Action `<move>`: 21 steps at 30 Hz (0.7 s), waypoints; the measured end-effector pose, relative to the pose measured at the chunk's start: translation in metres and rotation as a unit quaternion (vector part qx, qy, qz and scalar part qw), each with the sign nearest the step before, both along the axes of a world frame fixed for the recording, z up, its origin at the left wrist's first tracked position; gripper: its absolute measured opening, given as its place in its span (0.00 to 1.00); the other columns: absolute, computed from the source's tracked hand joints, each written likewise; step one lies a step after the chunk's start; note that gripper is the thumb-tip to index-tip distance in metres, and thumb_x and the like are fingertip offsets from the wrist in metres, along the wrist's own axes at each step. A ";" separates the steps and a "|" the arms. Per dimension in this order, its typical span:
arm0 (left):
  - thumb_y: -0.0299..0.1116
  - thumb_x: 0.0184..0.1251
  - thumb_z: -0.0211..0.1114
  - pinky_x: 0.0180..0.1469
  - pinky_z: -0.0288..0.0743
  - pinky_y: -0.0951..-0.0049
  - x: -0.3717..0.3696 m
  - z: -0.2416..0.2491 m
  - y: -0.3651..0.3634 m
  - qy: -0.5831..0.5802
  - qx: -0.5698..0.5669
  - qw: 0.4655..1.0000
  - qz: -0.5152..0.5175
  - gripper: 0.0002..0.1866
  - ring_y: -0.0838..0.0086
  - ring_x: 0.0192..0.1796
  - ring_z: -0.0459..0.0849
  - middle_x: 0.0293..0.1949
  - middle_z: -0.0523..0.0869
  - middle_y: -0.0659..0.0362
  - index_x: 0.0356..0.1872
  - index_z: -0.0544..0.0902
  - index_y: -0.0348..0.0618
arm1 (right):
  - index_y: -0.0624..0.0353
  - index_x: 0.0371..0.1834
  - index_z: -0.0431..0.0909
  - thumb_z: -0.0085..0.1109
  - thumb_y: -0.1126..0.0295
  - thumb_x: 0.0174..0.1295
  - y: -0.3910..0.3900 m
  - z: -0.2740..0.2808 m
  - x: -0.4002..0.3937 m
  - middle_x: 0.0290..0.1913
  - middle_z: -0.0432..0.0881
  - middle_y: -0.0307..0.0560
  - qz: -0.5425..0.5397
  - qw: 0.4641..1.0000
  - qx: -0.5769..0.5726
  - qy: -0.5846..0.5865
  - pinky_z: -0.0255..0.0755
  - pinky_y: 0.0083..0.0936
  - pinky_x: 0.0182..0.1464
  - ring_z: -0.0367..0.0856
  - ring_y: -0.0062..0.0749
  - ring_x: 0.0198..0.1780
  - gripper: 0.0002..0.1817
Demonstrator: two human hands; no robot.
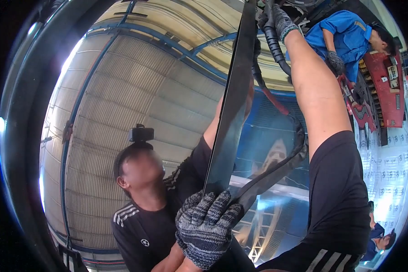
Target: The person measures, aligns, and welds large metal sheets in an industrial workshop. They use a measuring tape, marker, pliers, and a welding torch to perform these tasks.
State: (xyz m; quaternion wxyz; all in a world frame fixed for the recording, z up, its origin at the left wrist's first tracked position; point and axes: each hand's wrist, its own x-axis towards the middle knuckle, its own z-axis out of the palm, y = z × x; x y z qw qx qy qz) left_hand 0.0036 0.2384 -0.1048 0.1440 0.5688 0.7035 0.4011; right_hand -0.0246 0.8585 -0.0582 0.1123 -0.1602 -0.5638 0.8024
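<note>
Harness (279,171), black with a red stretch, slants up from the left hand (207,229), gloved, fingers curled; its exact hold I cannot tell. Higher, the gloved right hand (283,22) meets ribbed tube (273,45), grip unclear. Beyond: blue-clad co-worker (344,38), white sheeting (390,177), its print illegible.

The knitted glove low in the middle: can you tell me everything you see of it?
The glove covers the left hand. It looks like knitted yarn, mottled in black, grey and white, with dark bands across its fingers. The back faces us; the palm is hidden. The fingers are bent over at the lower end of a long dark strip and seem to touch it, though how firmly they hold can't be seen.
</note>
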 end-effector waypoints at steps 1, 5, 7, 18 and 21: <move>0.34 0.50 0.69 0.58 0.75 0.48 0.000 -0.001 0.000 0.000 0.000 1.000 0.000 0.14 0.57 0.54 0.84 0.51 0.88 0.60 0.41 0.90 0.59 | 0.40 0.27 0.71 0.50 0.37 0.74 0.001 0.000 0.000 0.18 0.68 0.33 0.021 1.000 -0.012 0.007 0.64 0.33 0.18 0.69 0.31 0.16 0.24; 0.34 0.50 0.69 0.58 0.75 0.48 0.001 -0.005 -0.003 -0.005 -0.003 1.000 0.002 0.14 0.57 0.54 0.84 0.51 0.89 0.60 0.40 0.90 0.59 | 0.40 0.27 0.71 0.50 0.36 0.73 -0.005 -0.002 -0.003 0.18 0.68 0.33 0.087 0.994 -0.053 0.024 0.64 0.33 0.18 0.69 0.31 0.16 0.24; 0.34 0.50 0.69 0.58 0.75 0.48 0.000 -0.006 -0.004 -0.005 -0.004 1.000 0.003 0.14 0.57 0.54 0.84 0.51 0.89 0.60 0.40 0.90 0.59 | 0.41 0.27 0.72 0.49 0.36 0.74 -0.016 -0.005 -0.012 0.18 0.69 0.34 -0.310 0.929 0.137 -0.151 0.63 0.34 0.18 0.69 0.32 0.16 0.25; 0.34 0.51 0.69 0.58 0.75 0.48 0.003 0.001 -0.010 -0.007 0.002 1.000 0.001 0.13 0.57 0.53 0.84 0.51 0.89 0.60 0.40 0.90 0.60 | 0.48 0.29 0.72 0.52 0.36 0.72 -0.007 -0.011 -0.005 0.18 0.70 0.45 -0.291 0.943 0.074 -0.144 0.68 0.41 0.19 0.70 0.41 0.16 0.28; 0.34 0.51 0.69 0.57 0.76 0.48 0.003 0.002 -0.009 -0.007 0.006 1.000 -0.001 0.13 0.57 0.53 0.85 0.50 0.89 0.60 0.40 0.90 0.60 | 0.45 0.29 0.72 0.51 0.36 0.72 -0.020 -0.005 -0.004 0.18 0.69 0.43 -0.311 0.934 0.109 -0.138 0.65 0.38 0.18 0.69 0.39 0.16 0.26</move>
